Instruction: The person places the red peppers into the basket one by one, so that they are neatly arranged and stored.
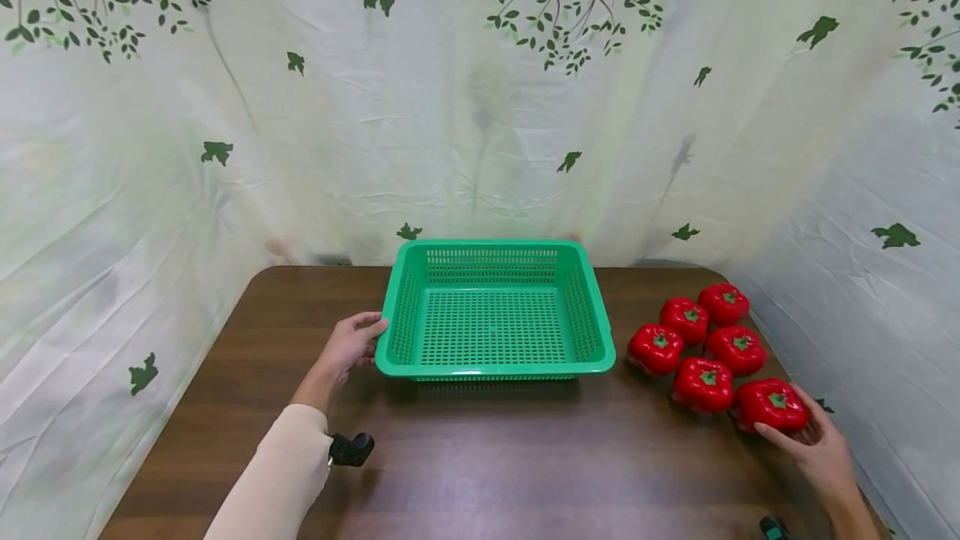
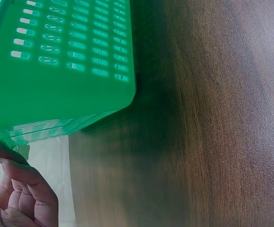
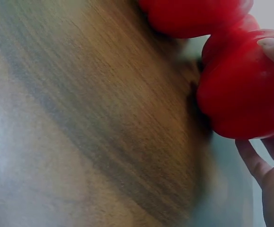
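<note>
A green plastic basket with perforated walls stands at the middle of the table, nothing inside it. My left hand pinches its left rim between thumb and fingers; the left wrist view shows the grip at the basket's upper edge. On the right, my right hand grips the nearest red bell pepper, thumb on the near side and fingers around the far right side. In the right wrist view this glossy pepper sits between thumb and fingers, beside other peppers.
Several more red bell peppers with green stems cluster on the right of the brown wooden table. A pale curtain with leaf prints hangs behind the table and along both sides.
</note>
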Demonstrator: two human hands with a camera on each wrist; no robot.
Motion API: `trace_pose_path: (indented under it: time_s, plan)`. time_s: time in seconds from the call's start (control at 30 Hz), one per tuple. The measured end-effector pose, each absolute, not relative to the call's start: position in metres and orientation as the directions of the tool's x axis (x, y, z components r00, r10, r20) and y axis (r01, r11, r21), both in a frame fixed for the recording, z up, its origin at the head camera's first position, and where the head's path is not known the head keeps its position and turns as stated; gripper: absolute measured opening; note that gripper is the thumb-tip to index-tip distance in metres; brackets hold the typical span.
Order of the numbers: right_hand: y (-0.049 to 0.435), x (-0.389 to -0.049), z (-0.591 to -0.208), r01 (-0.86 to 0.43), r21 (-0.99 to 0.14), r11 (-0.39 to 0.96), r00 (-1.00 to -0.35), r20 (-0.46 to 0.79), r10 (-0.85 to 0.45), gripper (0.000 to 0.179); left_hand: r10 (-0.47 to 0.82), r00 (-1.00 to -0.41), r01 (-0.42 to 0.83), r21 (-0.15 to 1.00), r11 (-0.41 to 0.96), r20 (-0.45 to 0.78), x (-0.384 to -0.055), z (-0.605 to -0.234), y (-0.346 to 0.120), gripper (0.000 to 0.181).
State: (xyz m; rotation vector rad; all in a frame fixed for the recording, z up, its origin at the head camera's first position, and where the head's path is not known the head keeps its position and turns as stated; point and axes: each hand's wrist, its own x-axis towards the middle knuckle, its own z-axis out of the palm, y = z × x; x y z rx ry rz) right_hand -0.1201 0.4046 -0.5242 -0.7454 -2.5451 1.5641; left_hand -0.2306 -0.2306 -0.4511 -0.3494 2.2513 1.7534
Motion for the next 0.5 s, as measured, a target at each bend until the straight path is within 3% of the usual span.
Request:
trace_pose_path:
  time_s: [0.33,0.5]
  plan:
    - [0.403,-0.113,-0.52,0.383,-0.882,0.274,-0.835,-0.203,0.512,0.089,-0.023,-0.937,-0.344,0.911,0.228,-0.348,-0.23,-0.451,-0.231,0.052]
    - [0.406,-0.11,-0.511,0.279,-0.953,0.121,-0.837,-0.179,0.516,0.082,-0.023,-0.939,-0.339,0.914,0.225,-0.342,-0.23,-0.45,-0.231,0.05]
